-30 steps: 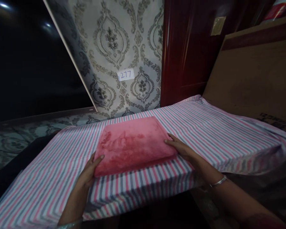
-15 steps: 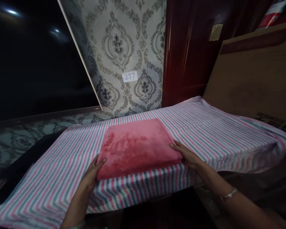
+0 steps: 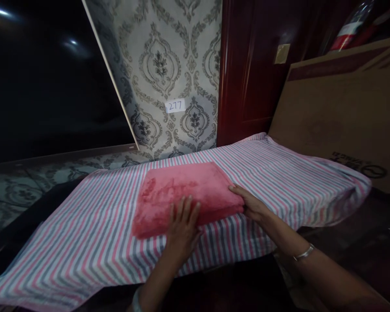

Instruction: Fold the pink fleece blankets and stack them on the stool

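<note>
A folded pink plush cloth (image 3: 185,184) lies near the front edge of a table covered with a striped sheet (image 3: 100,225). Layered folds show along its front right side. My left hand (image 3: 182,229) rests on the cloth's front middle, fingers stretched out over the top. At the right edge, my right hand (image 3: 251,203) grips the cloth's corner, thumb on top and the other fingers underneath, mostly hidden.
A dark television screen (image 3: 55,82) stands at the back left. Behind the table is patterned wallpaper with a "277" paper label (image 3: 175,105). A large cardboard box (image 3: 338,112) leans at the right, with a bottle (image 3: 349,28) behind it.
My left hand has left the cloth's left edge and moved right onto its front middle, fingers now spread. My right hand keeps its hold on the right edge. The view has shifted slightly.
</note>
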{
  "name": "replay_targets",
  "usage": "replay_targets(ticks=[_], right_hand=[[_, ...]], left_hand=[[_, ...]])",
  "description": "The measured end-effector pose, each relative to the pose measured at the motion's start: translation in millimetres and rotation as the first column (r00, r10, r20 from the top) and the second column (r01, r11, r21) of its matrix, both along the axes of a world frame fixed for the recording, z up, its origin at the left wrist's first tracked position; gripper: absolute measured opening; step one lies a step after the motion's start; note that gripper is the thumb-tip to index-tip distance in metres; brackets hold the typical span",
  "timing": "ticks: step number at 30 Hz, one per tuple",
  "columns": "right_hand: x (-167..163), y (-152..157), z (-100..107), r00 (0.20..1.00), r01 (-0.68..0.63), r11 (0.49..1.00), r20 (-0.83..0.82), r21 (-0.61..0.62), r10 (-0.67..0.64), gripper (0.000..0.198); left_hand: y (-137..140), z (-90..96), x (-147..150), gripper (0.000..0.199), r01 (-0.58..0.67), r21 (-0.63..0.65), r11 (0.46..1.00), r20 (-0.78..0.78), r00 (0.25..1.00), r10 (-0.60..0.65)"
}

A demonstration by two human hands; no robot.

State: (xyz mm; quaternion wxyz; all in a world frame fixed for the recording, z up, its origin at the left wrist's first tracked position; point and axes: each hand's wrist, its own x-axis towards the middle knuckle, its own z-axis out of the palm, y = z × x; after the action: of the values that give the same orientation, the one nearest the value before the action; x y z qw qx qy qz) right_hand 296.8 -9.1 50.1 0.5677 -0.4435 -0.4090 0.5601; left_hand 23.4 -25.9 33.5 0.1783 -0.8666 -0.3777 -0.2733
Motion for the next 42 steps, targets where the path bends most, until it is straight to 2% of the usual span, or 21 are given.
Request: replay_targets(ticks=[2,5,9,13,16,19,23,25,28,30,33,36,38,40,42], right_hand=[[-3.8,-2.5,5.8,0.998,-0.005,1.000,-0.061,-0.019,0.004,0.040],[-8.9,-5.9,10.0,0.986,0.011,0.998,-0.163,-0.068,-0.022,0.035],[-10.0,-7.3,3.3,0.972,-0.002,0.996,-0.236,-0.094,-0.020,0.033],[-3.9,-10.6,-15.0,0.960,-0.084,0.995,-0.271,-0.061,0.064,0.033],[-0.8,-19.6,-30.0,0.951,-0.095,0.995,-0.298,-0.014,0.086,0.029],[-4.5,-31.0,-39.8,0.928,-0.164,0.986,-0.343,-0.022,0.147,0.026],[-20.0,-35.6,-46.6,0.921,-0.207,0.976,-0.349,-0.059,0.175,0.046],[-30.1,-30.7,-49.0,0.934,-0.165,0.984,-0.333,-0.068,0.134,0.059],[-43.5,-16.1,-47.9,0.957,-0.035,0.999,-0.289,-0.041,0.022,0.077],[-49.2,-3.7,-41.4,0.963,0.059,0.996,-0.265,0.068,-0.039,0.083],[-51.3,13.9,-23.4,0.955,0.167,0.950,-0.283,0.265,-0.089,0.088],[-46.5,26.8,-2.6,0.925,0.253,0.913,-0.357,0.321,-0.131,0.081],[-40.4,31.8,9.4,0.908,0.231,0.916,-0.411,0.328,-0.082,0.071],[-32.6,33.2,19.5,0.895,0.117,0.939,-0.445,0.322,0.042,0.063],[-23.9,30.9,28.5,0.873,0.002,0.955,-0.466,0.296,0.142,0.054]], left_hand=[[2.7,-7.7,25.7,0.080,-0.026,-0.011,1.000,-0.001,1.000,0.026],[13.4,-15.5,44.5,0.073,-0.085,-0.012,0.996,0.014,0.996,0.085],[23.8,-16.9,43.5,0.067,-0.051,-0.004,0.999,-0.001,0.999,0.051],[22.3,0.9,34.7,0.065,-0.002,-0.030,1.000,0.018,1.000,0.002],[20.0,28.6,29.6,0.062,0.009,-0.099,0.995,0.088,0.996,-0.001],[20.9,66.2,25.3,0.062,0.046,-0.165,0.985,0.198,0.980,-0.012],[22.0,125.3,22.6,0.057,0.092,-0.259,0.961,0.313,0.950,-0.007],[20.8,154.9,23.3,0.049,0.139,-0.310,0.941,0.340,0.940,-0.026],[17.6,195.5,24.6,0.036,0.215,-0.344,0.914,0.392,0.917,-0.068],[14.7,219.6,24.1,0.031,0.261,-0.381,0.887,0.423,0.902,-0.084],[8.7,252.9,21.6,0.031,0.312,-0.481,0.820,0.476,0.878,-0.055],[3.5,283.9,17.3,0.032,0.351,-0.545,0.761,0.568,0.823,0.027],[5.1,301.5,12.3,0.029,0.360,-0.552,0.752,0.634,0.767,0.098],[13.6,313.1,4.6,0.026,0.363,-0.551,0.752,0.687,0.709,0.161],[29.3,315.2,-5.6,0.022,0.355,-0.570,0.741,0.714,0.661,0.233]])
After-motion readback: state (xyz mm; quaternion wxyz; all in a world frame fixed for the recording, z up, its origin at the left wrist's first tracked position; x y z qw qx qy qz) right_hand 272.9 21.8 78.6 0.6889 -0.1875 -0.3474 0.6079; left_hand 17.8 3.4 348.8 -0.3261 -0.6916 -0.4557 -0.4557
